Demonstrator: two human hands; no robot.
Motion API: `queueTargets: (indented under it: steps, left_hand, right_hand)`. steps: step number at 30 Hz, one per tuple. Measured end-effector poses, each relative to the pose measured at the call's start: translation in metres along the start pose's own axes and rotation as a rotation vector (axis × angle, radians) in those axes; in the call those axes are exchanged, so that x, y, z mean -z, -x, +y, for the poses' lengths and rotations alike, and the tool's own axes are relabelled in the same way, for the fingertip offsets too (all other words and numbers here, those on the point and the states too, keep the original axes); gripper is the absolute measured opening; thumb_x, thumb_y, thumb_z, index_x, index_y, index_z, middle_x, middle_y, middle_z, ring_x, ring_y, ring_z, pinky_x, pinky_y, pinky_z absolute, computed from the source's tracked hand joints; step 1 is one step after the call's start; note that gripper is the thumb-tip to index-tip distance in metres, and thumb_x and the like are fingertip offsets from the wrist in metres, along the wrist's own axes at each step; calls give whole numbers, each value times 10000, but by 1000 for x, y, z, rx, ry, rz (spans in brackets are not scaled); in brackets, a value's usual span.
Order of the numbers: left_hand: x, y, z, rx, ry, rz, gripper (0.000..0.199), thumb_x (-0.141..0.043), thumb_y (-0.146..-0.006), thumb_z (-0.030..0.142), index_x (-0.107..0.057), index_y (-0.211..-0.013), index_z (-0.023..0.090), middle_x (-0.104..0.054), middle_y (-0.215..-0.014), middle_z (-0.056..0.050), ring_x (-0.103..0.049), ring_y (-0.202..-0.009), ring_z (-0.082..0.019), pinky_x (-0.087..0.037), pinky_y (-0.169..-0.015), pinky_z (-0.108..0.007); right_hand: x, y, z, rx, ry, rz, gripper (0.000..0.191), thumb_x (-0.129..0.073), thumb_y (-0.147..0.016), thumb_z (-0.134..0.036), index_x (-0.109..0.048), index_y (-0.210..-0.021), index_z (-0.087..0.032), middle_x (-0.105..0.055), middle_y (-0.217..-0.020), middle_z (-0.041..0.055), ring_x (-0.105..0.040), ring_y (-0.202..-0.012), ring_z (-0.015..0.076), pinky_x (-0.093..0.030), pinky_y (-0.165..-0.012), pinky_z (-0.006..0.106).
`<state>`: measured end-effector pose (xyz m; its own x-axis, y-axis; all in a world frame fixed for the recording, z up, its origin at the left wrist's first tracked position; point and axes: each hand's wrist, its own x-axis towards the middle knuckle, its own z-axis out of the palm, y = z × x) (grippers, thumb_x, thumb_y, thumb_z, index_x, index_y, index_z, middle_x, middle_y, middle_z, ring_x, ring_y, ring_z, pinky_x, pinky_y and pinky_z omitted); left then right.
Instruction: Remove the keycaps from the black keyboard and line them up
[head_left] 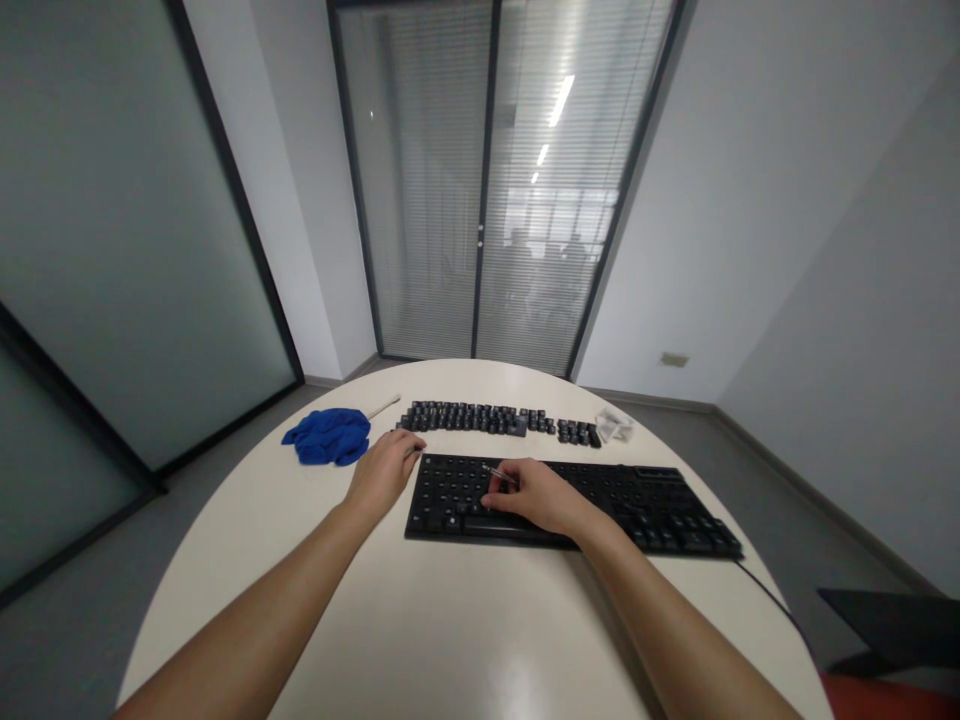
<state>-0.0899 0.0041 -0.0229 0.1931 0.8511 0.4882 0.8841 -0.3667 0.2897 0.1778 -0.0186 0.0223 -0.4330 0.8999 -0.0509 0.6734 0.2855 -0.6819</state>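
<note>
A black keyboard (592, 492) lies on the table, with most keycaps off its left and middle parts and keys still on at the right end. My right hand (536, 492) is over its left half, fingers pinched round a thin, pale, shiny stick (501, 474); its exact kind is unclear. My left hand (386, 462) rests by the keyboard's upper left corner with its fingers curled together. Something small and dark may be at its fingertips, too small to name. Loose black keycaps (472, 417) stand in rows behind the keyboard.
A crumpled blue cloth (328, 436) lies at the left, with a white stick (384, 406) beyond it. Small clear-and-white packets (615, 424) sit at the back right. A cable (772, 598) runs off the right edge of the round table (450, 630). A red-and-black chair (892, 690) stands lower right.
</note>
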Motion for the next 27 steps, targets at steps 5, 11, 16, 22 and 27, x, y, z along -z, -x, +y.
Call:
queueTargets:
  steps: [5, 11, 16, 22, 27]
  left_hand:
    - [-1, -1, 0, 4, 77, 11, 209, -504, -905, 184, -688, -999, 211, -661, -1067, -58, -633, -976, -233, -502, -840, -347]
    - [-4, -5, -3, 21, 259, 66, 215, -520, -881, 187, -714, -973, 204, -639, -1044, -58, -631, -971, -219, -497, -906, -363]
    - [-3, -5, 0, 19, 314, 61, 227, -518, -869, 191, -723, -966, 203, -625, -1060, -64, -632, -978, -221, -504, -923, -379]
    - [-2, -5, 1, 9, 395, 63, 251, -531, -850, 172, -674, -1054, 203, -646, -1092, -63, -642, -961, -209, -537, -891, -369]
    - [-3, -5, 2, 40, 463, 48, 271, -544, -827, 159, -649, -1074, 197, -668, -1082, -69, -651, -941, -205, -553, -873, -373]
  right_hand:
    - [-2, -2, 0, -30, -17, -5, 238, -716, -732, -409, -712, -773, -175, -514, -566, -41, -429, -537, 104, -265, -493, 233]
    - [0, -1, -1, -20, -42, -25, 185, -708, -729, -347, -740, -793, -176, -487, -549, -48, -406, -528, 99, -256, -492, 234]
    - [0, -2, 1, -16, -55, -42, 189, -686, -730, -323, -762, -818, -174, -536, -567, -35, -424, -540, 106, -277, -506, 235]
    - [2, 1, -2, 11, -79, -56, 183, -640, -741, -268, -771, -818, -166, -663, -669, 0, -524, -617, 127, -347, -565, 227]
    - [4, 1, -4, 3, -55, -46, 185, -654, -735, -283, -776, -809, -165, -655, -652, 1, -519, -596, 129, -331, -547, 232]
